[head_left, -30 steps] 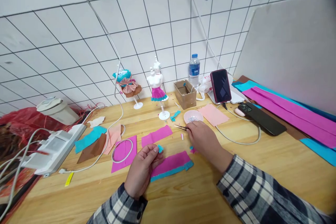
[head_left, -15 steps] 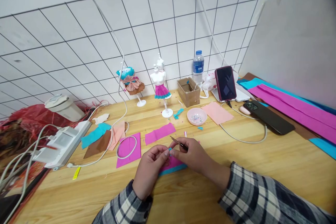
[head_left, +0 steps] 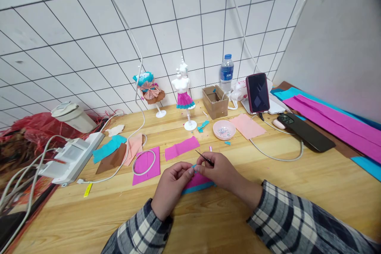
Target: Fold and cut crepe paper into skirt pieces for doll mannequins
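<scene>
My left hand (head_left: 175, 184) is closed, its thumb and fingertips pinching a tiny piece of blue crepe paper (head_left: 194, 166). From the other side, my right hand (head_left: 218, 172) pinches at the same scrap. A slim dark pointed tool, like tweezers (head_left: 205, 158), is held in the right hand with its tip towards the upper left. Under both hands lies a magenta crepe paper strip with a blue edge (head_left: 198, 187), partly covered by them. Farther back, a magenta paper strip (head_left: 182, 148) lies flat on the table.
Behind stand a small white mannequin (head_left: 181, 85) in a magenta skirt and another dressed mannequin (head_left: 151, 90). A pink bowl of gems (head_left: 224, 130), cardboard box (head_left: 215, 103), bottle (head_left: 227, 72) and phones (head_left: 257, 93) are rightward. Paper sheets, cables and a power strip (head_left: 79, 158) are left.
The view has shifted slightly, so the objects at the back sit a little higher. Both hands stay together at the blue scrap, and the tool has turned a little in my right hand.
</scene>
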Demonstrator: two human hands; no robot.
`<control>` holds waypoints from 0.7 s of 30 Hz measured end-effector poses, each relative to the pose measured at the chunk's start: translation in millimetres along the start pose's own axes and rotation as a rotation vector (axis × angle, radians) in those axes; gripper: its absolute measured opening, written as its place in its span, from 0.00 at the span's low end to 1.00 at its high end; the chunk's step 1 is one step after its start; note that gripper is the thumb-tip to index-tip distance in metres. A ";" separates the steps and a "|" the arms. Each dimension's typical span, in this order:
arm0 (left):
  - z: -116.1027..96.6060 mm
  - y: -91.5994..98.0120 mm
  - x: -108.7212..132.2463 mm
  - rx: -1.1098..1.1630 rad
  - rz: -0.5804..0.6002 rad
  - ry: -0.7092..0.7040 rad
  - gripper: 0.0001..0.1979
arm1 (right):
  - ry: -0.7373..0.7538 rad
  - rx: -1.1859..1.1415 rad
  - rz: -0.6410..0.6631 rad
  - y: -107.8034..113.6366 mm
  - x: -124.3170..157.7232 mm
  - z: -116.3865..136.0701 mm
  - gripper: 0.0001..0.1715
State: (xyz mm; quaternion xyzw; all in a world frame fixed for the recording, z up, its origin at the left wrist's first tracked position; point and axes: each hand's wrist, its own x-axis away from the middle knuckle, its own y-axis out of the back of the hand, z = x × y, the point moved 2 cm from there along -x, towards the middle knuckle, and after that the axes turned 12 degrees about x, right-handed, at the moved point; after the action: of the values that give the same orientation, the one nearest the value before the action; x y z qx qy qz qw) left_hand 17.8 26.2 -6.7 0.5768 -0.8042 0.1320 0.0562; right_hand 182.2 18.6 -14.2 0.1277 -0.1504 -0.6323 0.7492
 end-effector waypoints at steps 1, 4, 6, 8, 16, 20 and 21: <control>-0.2 0.2 -0.3 -0.013 -0.001 -0.007 0.16 | 0.006 0.003 -0.005 0.0 0.6 0.4 0.10; -0.7 1.2 -1.1 0.023 -0.015 -0.005 0.15 | 0.025 -0.016 -0.073 2.1 4.4 4.4 0.17; -1.5 2.9 -1.8 0.122 -0.065 -0.009 0.14 | 0.048 -0.017 -0.128 3.2 8.2 7.9 0.18; -2.9 5.4 -2.1 0.256 -0.147 -0.032 0.14 | 0.079 0.030 -0.127 1.4 11.9 10.1 0.19; -3.5 4.5 -1.1 0.382 -0.153 -0.031 0.13 | 0.077 0.148 0.074 -21.0 21.8 8.0 0.24; -0.3 5.2 -1.7 0.343 -0.134 -0.037 0.13 | 0.090 0.133 0.091 -23.0 22.7 8.7 0.23; 0.0 5.5 -1.9 0.331 -0.134 -0.040 0.13 | 0.096 0.137 0.089 -22.8 22.5 8.7 0.23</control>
State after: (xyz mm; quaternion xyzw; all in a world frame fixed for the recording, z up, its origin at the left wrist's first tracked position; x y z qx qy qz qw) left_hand 13.2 29.6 -7.9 0.6328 -0.7324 0.2469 -0.0471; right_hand 161.6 -7.4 -13.4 0.2020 -0.1626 -0.5799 0.7723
